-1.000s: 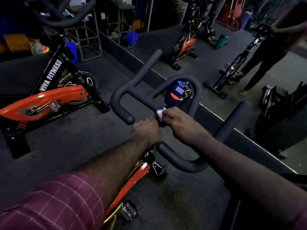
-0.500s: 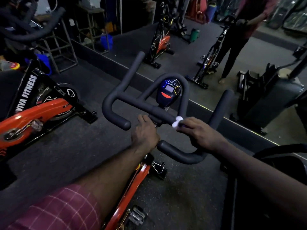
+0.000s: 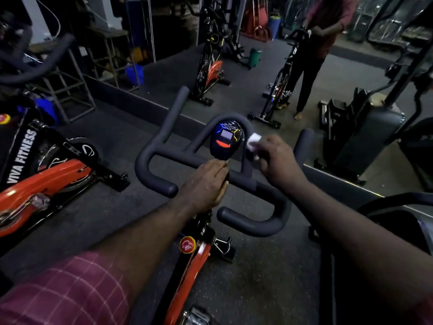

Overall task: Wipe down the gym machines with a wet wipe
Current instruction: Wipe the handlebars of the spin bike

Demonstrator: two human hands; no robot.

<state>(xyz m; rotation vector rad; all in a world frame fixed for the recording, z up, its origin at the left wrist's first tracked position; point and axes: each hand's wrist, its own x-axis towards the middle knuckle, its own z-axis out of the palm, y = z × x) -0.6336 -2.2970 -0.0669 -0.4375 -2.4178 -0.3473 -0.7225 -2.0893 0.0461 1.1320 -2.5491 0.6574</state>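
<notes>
I stand over a spin bike with an orange frame (image 3: 187, 275) and black foam handlebars (image 3: 150, 165). A dark oval console (image 3: 226, 137) sits inside the centre loop of the bars. My left hand (image 3: 206, 184) grips the crossbar just below the console. My right hand (image 3: 276, 158) holds a white wet wipe (image 3: 253, 143) and presses it against the right side of the centre loop, beside the console.
Another orange spin bike (image 3: 42, 177) marked VIVA FITNESS stands close on the left. A wall mirror (image 3: 234, 66) ahead reflects bikes and a standing person. A dark machine (image 3: 370, 137) stands at right, and a metal rack (image 3: 70, 90) at far left.
My right hand has carried the wipe from the crossbar at the centre up and to the right onto the loop beside the console. My left hand has stayed on the crossbar.
</notes>
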